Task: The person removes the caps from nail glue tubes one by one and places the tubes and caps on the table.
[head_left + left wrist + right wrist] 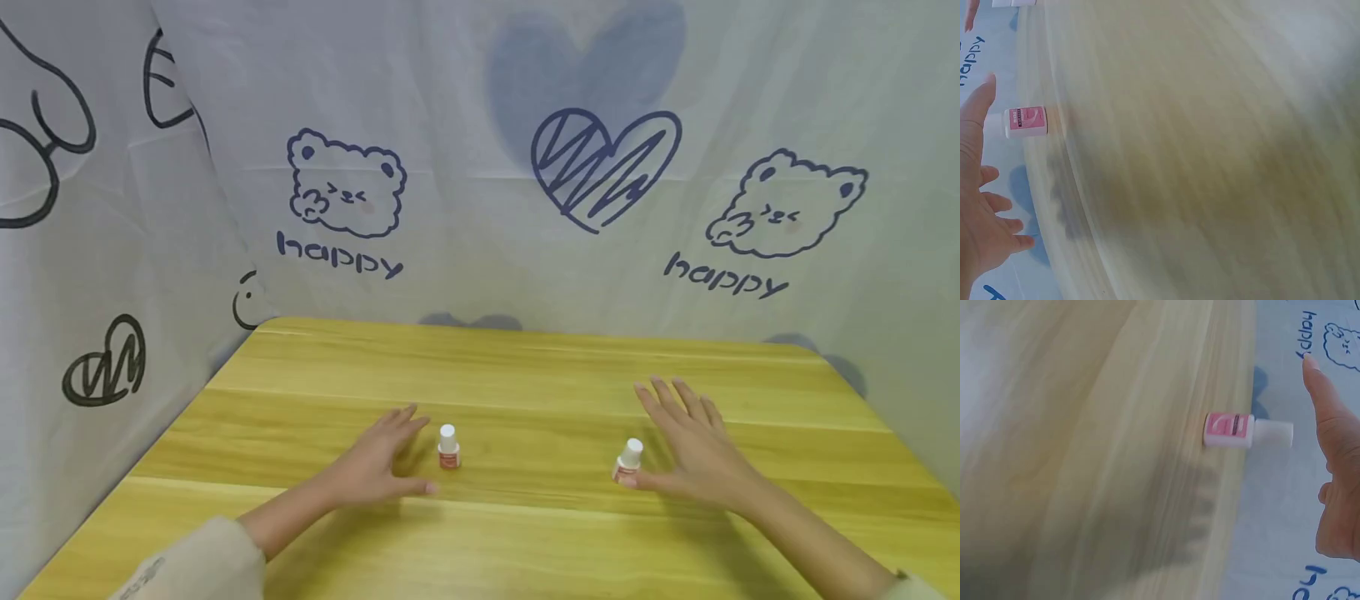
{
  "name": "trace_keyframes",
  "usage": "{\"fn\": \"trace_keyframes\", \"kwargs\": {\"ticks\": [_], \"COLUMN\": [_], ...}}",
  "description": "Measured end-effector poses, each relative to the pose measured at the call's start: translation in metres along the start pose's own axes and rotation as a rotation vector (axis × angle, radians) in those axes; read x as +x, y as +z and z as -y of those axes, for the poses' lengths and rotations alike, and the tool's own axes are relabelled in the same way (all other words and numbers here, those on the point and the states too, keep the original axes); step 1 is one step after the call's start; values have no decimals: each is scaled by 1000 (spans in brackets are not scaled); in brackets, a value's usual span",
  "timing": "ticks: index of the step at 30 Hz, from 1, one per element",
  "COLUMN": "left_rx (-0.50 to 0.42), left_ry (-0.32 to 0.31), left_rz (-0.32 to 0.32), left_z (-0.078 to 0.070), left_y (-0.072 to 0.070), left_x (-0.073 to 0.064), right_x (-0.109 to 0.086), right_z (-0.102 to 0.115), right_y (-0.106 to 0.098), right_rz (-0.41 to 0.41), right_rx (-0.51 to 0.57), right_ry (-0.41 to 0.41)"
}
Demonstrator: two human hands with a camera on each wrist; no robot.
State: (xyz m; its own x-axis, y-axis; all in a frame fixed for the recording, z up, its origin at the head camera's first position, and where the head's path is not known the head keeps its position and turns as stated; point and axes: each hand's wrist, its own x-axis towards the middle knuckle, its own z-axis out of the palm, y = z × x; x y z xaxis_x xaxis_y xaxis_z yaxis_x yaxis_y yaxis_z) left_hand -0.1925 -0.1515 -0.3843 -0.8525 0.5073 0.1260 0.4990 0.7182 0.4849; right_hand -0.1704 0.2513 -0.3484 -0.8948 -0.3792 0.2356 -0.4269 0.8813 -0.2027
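Two small white bottles with pink-red labels and white caps stand upright on the wooden table. The left bottle (pixel 448 448) is just right of my left hand (pixel 378 462), whose fingers are spread with nothing between them. My right hand (pixel 693 454) is spread too, and its thumb overlaps the lower part of the right bottle (pixel 631 457) in the head view. From the left wrist view, the left bottle (pixel 1027 122) shows beyond the thumb. In the right wrist view a gap lies between the right bottle (pixel 1229 430) and the hand (pixel 1338 462).
The wood-grained table (pixel 525 375) has rounded back corners. Behind it hangs a white cloth (pixel 465 225) printed with bears, hearts and the word happy. Another white cloth (pixel 172 250) runs down the left side. Shadows of both hands fall on the tabletop.
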Motion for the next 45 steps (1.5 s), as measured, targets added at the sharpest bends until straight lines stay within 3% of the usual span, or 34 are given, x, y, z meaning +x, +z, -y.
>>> {"fn": "trace_keyframes", "kwargs": {"ticks": [10, 19, 32, 45], "left_rx": [-94, -149, -246, -311], "left_ry": [24, 6, 7, 15], "left_rz": [43, 43, 27, -5], "left_z": [0, 2, 1, 1], "left_y": [-3, 1, 8, 9], "left_x": [10, 20, 26, 27], "right_x": [24, 47, 78, 93], "right_z": [25, 49, 87, 114], "right_y": [2, 10, 31, 55], "right_rz": [19, -7, 5, -34], "right_rx": [93, 309, 434, 592], "right_ry": [-74, -122, -185, -134]}}
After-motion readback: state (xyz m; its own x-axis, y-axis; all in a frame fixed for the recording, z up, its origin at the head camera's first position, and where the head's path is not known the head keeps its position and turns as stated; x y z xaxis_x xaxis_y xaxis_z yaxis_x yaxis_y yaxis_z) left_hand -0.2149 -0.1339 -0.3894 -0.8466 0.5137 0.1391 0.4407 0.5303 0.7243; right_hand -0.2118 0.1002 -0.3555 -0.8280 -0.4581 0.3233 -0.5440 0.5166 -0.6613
